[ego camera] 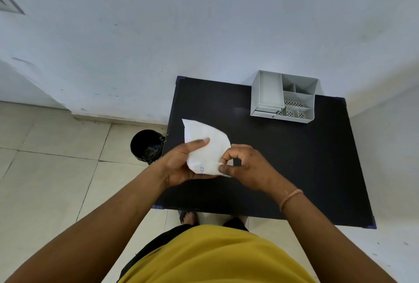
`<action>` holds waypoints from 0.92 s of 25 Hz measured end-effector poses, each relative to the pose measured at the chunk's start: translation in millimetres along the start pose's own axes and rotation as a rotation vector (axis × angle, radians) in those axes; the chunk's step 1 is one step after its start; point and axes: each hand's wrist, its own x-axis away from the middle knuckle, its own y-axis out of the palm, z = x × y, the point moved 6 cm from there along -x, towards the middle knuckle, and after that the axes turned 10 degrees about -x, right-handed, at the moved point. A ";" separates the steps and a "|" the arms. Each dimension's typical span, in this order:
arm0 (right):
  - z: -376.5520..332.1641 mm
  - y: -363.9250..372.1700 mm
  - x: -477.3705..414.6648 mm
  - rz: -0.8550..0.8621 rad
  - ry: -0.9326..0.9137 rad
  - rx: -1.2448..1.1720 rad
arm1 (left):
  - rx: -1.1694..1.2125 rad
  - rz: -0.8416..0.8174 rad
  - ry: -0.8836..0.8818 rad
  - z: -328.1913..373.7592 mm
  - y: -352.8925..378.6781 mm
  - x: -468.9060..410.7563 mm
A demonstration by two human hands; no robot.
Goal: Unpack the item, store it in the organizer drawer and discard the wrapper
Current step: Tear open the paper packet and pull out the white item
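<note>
The person is holding a white paper packet (205, 146) over the near left part of the black table (294, 169), both hands closed on it. The left hand (181, 164) is cradling the packet from below and the left, its thumb pressing on the upper face. The right hand (244, 167) is pinching the packet's lower right corner between thumb and forefinger, the other fingers curling in. The packet is looking sealed or folded shut; nothing is showing outside it, and what it is holding cannot be told.

Judging from this, the task is sitting at its first step: the wrapper is not yet opened, the item is not yet out, and storing and discarding are both left to do.

The grey desk organizer (285, 99) is standing at the far right corner of the table, close against the wall, well apart from the hands. Its small drawers (265, 111) are facing the near side at its lower left and are looking pushed in, so one will probably need pulling out. The black bin (146, 145) is standing on the tiled floor just beside the table's left edge, near the left hand.

The table top between the hands and the organizer is showing nothing in the way, giving a free path across to the far right corner. The left edge is close to the hands, so dropping the wrapper over it should be a short move.
</note>
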 end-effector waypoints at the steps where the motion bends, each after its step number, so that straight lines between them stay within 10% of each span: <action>1: -2.2 1.2 1.2 -0.025 -0.007 0.006 | -0.076 -0.018 -0.035 -4.4 2.7 1.9; 17: 20.0 27.3 23.7 -0.093 0.165 -0.648 | -0.023 -0.088 0.190 -12.1 -9.1 4.6; 23: 7.2 14.7 17.0 0.009 0.021 -0.115 | 0.102 0.024 0.002 -17.7 -7.7 2.8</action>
